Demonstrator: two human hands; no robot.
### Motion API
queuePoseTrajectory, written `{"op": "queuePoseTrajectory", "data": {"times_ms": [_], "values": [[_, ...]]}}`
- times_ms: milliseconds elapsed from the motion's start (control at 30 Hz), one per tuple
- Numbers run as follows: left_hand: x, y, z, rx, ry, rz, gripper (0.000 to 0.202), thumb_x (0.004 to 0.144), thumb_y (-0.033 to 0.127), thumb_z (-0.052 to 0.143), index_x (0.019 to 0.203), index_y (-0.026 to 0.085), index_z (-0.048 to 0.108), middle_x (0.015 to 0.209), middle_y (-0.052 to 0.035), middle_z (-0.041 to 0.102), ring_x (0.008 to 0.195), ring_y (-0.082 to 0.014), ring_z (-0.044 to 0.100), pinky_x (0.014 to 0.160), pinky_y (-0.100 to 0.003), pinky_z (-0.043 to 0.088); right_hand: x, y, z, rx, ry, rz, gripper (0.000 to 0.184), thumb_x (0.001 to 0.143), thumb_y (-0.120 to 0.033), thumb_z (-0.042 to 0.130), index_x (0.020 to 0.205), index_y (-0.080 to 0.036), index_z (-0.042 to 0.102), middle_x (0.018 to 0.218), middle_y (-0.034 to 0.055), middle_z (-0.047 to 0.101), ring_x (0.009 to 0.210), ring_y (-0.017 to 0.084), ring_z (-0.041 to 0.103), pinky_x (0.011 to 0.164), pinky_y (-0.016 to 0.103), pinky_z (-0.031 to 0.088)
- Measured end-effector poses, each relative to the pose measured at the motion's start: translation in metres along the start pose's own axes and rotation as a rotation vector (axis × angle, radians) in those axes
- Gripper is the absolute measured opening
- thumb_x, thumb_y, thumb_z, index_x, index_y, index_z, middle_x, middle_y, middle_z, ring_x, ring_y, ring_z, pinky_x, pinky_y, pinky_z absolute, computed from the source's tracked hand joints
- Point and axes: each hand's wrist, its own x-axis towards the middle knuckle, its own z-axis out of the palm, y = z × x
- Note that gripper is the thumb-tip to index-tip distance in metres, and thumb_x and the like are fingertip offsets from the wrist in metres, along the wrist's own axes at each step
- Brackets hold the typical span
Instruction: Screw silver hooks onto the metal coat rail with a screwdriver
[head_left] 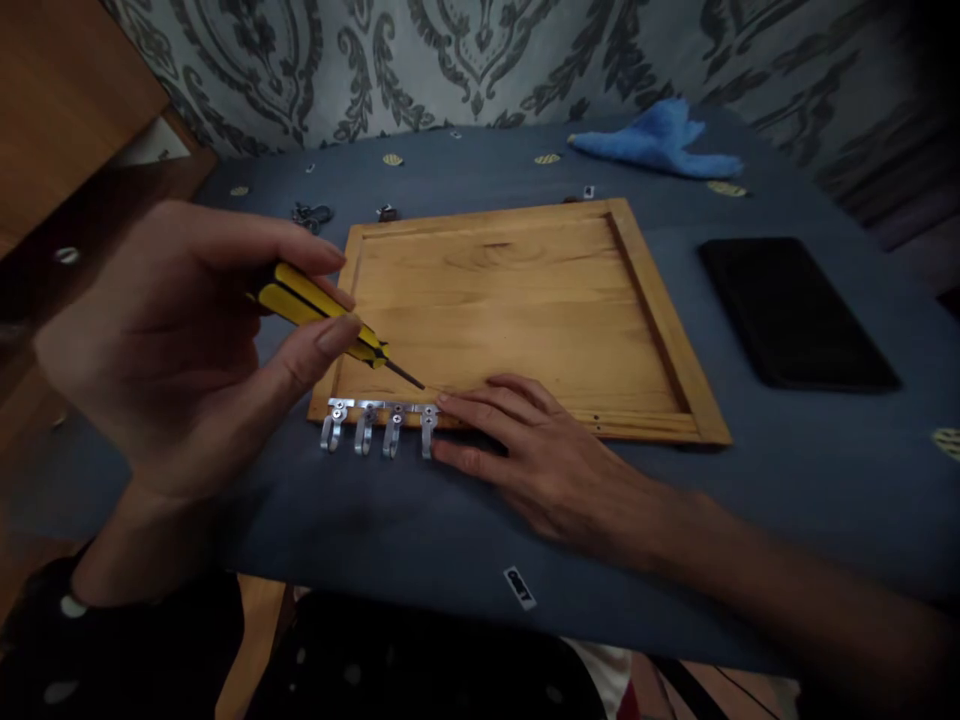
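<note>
My left hand (180, 340) is closed around a yellow and black screwdriver (322, 310), whose tip points down at the near edge of a wooden frame (667, 330). A metal strip with several hooks (379, 422) lies along that near edge. My right hand (525, 450) lies flat on the table with its fingers spread, the fingertips touching the right end of the hook strip and the frame's edge.
A blue cloth (465, 520) covers the table. A black phone (795, 310) lies to the right of the frame. A blue rag (660, 140) sits at the back. Small metal bits (311, 213) lie behind the frame. A patterned wall stands behind.
</note>
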Motion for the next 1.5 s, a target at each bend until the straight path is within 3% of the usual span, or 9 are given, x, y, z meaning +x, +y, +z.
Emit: {"op": "queuePoseTrajectory", "data": {"times_ms": [133, 300, 567, 733, 900, 1000, 1167, 1333, 1500], "values": [[0.001, 0.004, 0.004, -0.008, -0.099, -0.005, 0.033, 0.073, 0.021, 0.084, 0.104, 0.029, 0.078, 0.095, -0.006, 0.074, 0.077, -0.0242, 0.07, 0.065, -0.043, 0.053, 0.002, -0.002, -0.004, 0.07, -0.045, 0.069, 0.049, 0.092, -0.007, 0.041, 0.138, -0.015, 0.054, 0.14, 0.0157, 0.062, 0.129, 0.027, 0.055, 0.11, 0.053, 0.043], [-0.001, 0.003, 0.004, 0.047, -0.182, 0.113, 0.047, 0.074, 0.012, 0.079, 0.115, 0.034, 0.073, 0.098, 0.0006, 0.075, 0.079, -0.0207, 0.07, 0.065, -0.04, 0.054, 0.005, -0.005, -0.008, 0.209, -0.035, 0.137, 0.056, 0.084, -0.003, 0.043, 0.139, -0.013, 0.049, 0.138, 0.0148, 0.062, 0.129, 0.026, 0.054, 0.11, 0.049, 0.044], [-0.004, 0.004, 0.004, 0.204, -0.243, 0.13, 0.031, 0.083, 0.019, 0.072, 0.111, 0.032, 0.071, 0.1, 0.0071, 0.074, 0.081, -0.0155, 0.069, 0.064, -0.037, 0.05, 0.002, -0.005, -0.006, 0.347, 0.018, 0.251, 0.061, 0.084, -0.006, 0.046, 0.145, -0.013, 0.042, 0.135, 0.0146, 0.059, 0.125, 0.027, 0.054, 0.106, 0.046, 0.048], [-0.007, 0.006, 0.007, 0.213, -0.233, 0.14, 0.034, 0.084, 0.023, 0.076, 0.116, 0.031, 0.068, 0.099, 0.0074, 0.074, 0.087, -0.015, 0.07, 0.073, -0.035, 0.055, 0.001, -0.006, -0.008, 0.384, 0.082, 0.3, 0.065, 0.087, -0.004, 0.044, 0.15, -0.015, 0.036, 0.142, 0.0167, 0.056, 0.132, 0.027, 0.053, 0.109, 0.048, 0.047], [-0.007, 0.014, 0.006, 0.128, -0.388, 0.109, 0.03, 0.085, 0.025, 0.077, 0.113, 0.033, 0.069, 0.1, 0.0061, 0.075, 0.084, -0.0159, 0.07, 0.071, -0.035, 0.058, 0.001, -0.007, -0.01, 0.391, 0.068, 0.327, 0.067, 0.087, -0.005, 0.045, 0.151, -0.019, 0.037, 0.14, 0.0148, 0.058, 0.13, 0.029, 0.055, 0.107, 0.052, 0.049], [-0.006, 0.015, 0.005, 0.139, -0.31, 0.131, 0.035, 0.083, 0.024, 0.079, 0.115, 0.033, 0.068, 0.1, 0.0068, 0.075, 0.086, -0.0156, 0.071, 0.072, -0.035, 0.056, 0.001, -0.007, -0.009, 0.389, 0.065, 0.329, 0.065, 0.087, -0.006, 0.045, 0.151, -0.018, 0.038, 0.141, 0.0152, 0.057, 0.131, 0.028, 0.054, 0.107, 0.052, 0.049], [-0.007, 0.014, 0.002, 0.143, -0.377, 0.127, 0.028, 0.085, 0.027, 0.077, 0.111, 0.03, 0.07, 0.098, 0.0076, 0.075, 0.081, -0.0144, 0.069, 0.069, -0.033, 0.057, 0.001, -0.007, -0.008, 0.379, 0.074, 0.315, 0.064, 0.087, -0.007, 0.045, 0.15, -0.017, 0.037, 0.14, 0.015, 0.057, 0.13, 0.028, 0.054, 0.107, 0.052, 0.049], [-0.007, 0.001, 0.002, 0.187, -0.138, 0.033, 0.035, 0.076, 0.031, 0.081, 0.111, 0.033, 0.074, 0.099, -0.0009, 0.075, 0.081, -0.025, 0.07, 0.071, -0.046, 0.053, 0.001, -0.006, -0.009, 0.383, 0.056, 0.322, 0.063, 0.089, -0.007, 0.044, 0.15, -0.019, 0.037, 0.141, 0.0138, 0.058, 0.131, 0.028, 0.054, 0.107, 0.052, 0.05], [-0.001, -0.016, 0.008, 0.139, -0.079, 0.12, 0.032, 0.08, 0.023, 0.079, 0.11, 0.031, 0.073, 0.095, 0.002, 0.072, 0.081, -0.0156, 0.068, 0.07, -0.032, 0.055, 0.001, -0.003, -0.012, 0.412, 0.058, 0.301, 0.058, 0.089, -0.006, 0.046, 0.144, -0.024, 0.046, 0.136, 0.0109, 0.062, 0.127, 0.026, 0.058, 0.105, 0.051, 0.051]]}}
